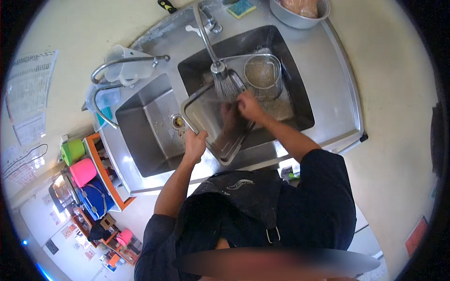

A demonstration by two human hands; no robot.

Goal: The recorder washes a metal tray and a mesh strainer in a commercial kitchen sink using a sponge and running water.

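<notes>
My left hand point(195, 142) grips the rim of a rectangular stainless steel pan point(211, 116), which is tilted over the right sink basin point(295, 95) and the divider. My right hand point(249, 105) is at the pan's inner surface near its far right edge; its fingers are curled and blurred, and whether they hold something is not clear. Water runs in a spray from the faucet's spray head point(219, 70) into the pan. Behind the pan, a rectangular clear or metal container point(277, 70) and a round wire mesh strainer point(262, 72) lie in the right basin.
The left basin point(140, 130) has food bits around its drain point(178, 121). Two curved faucets point(123, 60) and translucent plastic jugs point(123, 66) are at the left. A sponge point(241, 8) lies behind the right basin, and a metal bowl point(302, 21) with a bagged item stands at the back right.
</notes>
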